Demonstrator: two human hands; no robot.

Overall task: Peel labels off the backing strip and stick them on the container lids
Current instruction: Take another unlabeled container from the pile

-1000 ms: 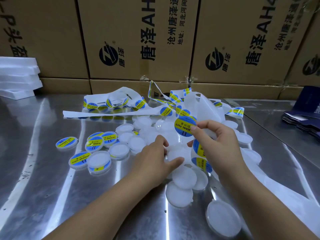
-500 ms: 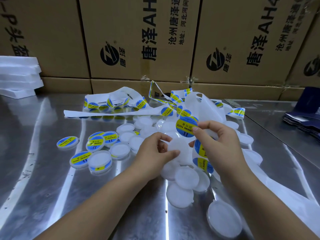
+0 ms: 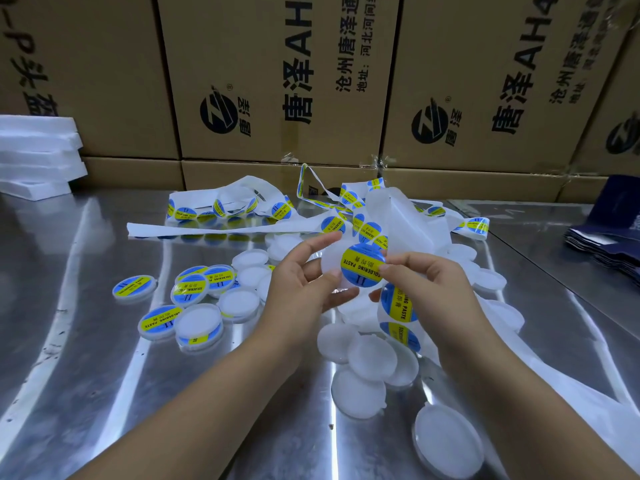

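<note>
The label lies over the lid, off-centre toward its right rim, yellow band slanting down to the right. The right hand pinches the label's right edge. The left hand grips the lid from the left, above the table. Centring it likely means shifting the label leftward — whether it has stuck yet, I cannot tell.

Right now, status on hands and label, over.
Left hand holds blank lid. Right hand pinches Soldering Paste label over it. Backing strip dangles under right hand.
</note>
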